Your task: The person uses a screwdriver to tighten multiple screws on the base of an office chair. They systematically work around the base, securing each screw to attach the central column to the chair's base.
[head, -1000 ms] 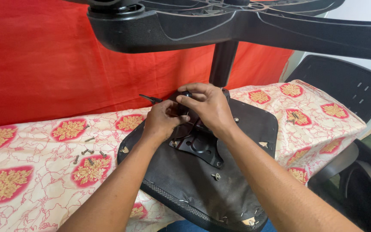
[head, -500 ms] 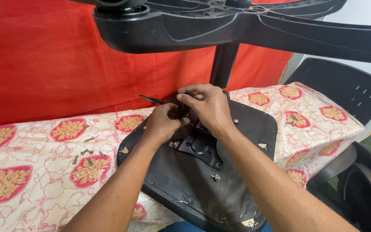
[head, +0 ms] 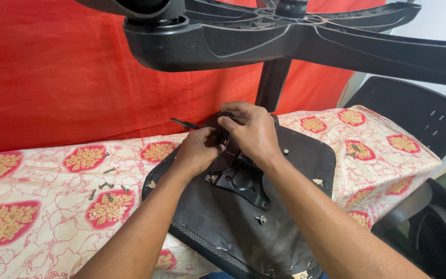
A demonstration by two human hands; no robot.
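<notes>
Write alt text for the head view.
Both hands, left hand and right hand, work at the black metal mounting plate on an upturned black fabric chair seat. The seat lies on a floral-clothed table beside loose metal screws; the black star-shaped chair base rises overhead.

Both hands cover the top of the black metal mounting plate [head: 241,181], so whatever the left hand [head: 198,152] and right hand [head: 251,132] pinch between their fingertips cannot be made out. The star-shaped chair base [head: 305,39] runs off the top and right edges, its arm ends unseen. The upturned seat [head: 233,222] is cut by the bottom edge. The loose screws [head: 107,188] on the patterned cloth are too small to tell apart by type.
</notes>
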